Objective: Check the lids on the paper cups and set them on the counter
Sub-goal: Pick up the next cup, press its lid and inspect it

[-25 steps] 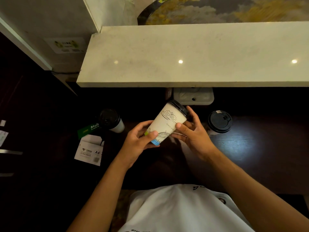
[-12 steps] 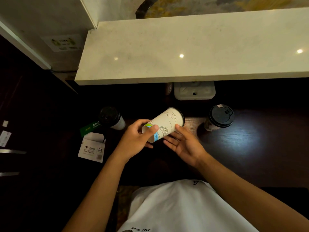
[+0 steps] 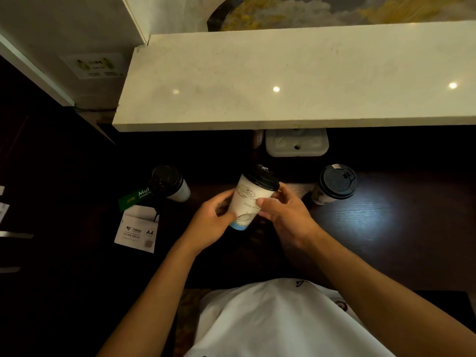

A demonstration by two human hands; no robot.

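A white paper cup (image 3: 248, 200) with a line drawing and a black lid (image 3: 262, 177) is held nearly upright above the dark desk, between both hands. My left hand (image 3: 212, 222) grips its lower left side with the thumb near the base. My right hand (image 3: 284, 215) wraps its right side, thumb across the front. A second lidded cup (image 3: 334, 184) stands to the right on the desk. A third lidded cup (image 3: 168, 182) stands to the left. The pale stone counter (image 3: 283, 81) runs across above the desk.
An A4 paper packet (image 3: 137, 228) with a green label (image 3: 134, 198) lies left of my hands. A white moulded tray (image 3: 296, 145) sits under the counter's edge. A white wall panel (image 3: 64, 34) bounds the counter's left end. My white shirt (image 3: 278, 320) fills the bottom.
The cup lay tipped on its side half a second ago; now it is back nearly upright, and my right hand has closed round its side.
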